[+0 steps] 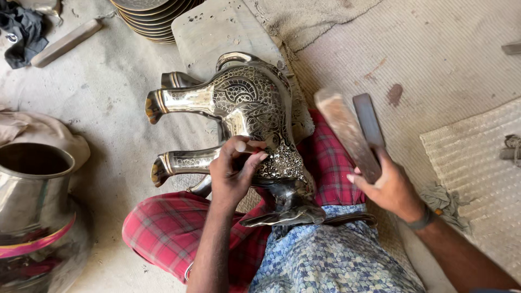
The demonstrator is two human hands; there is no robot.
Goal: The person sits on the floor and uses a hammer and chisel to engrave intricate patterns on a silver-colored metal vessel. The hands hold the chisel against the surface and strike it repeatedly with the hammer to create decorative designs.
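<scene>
A shiny engraved metal animal figure (244, 108) lies on its side across my lap, legs pointing left. My left hand (233, 173) rests on its flank near a front leg, pinching a small punch tool (247, 146) against the patterned surface. My right hand (388, 187) is raised to the right of the figure and grips a blurred wooden mallet block (347, 133). A dark flat metal bar (369, 120) lies just behind the mallet.
A large metal pot (32, 201) stands at the left. Stacked metal plates (154, 16) sit at the top, beside a flat stone slab (217, 30). A wooden stick (65, 42) and dark cloth (21, 30) lie top left. Woven mats (477, 163) cover the right.
</scene>
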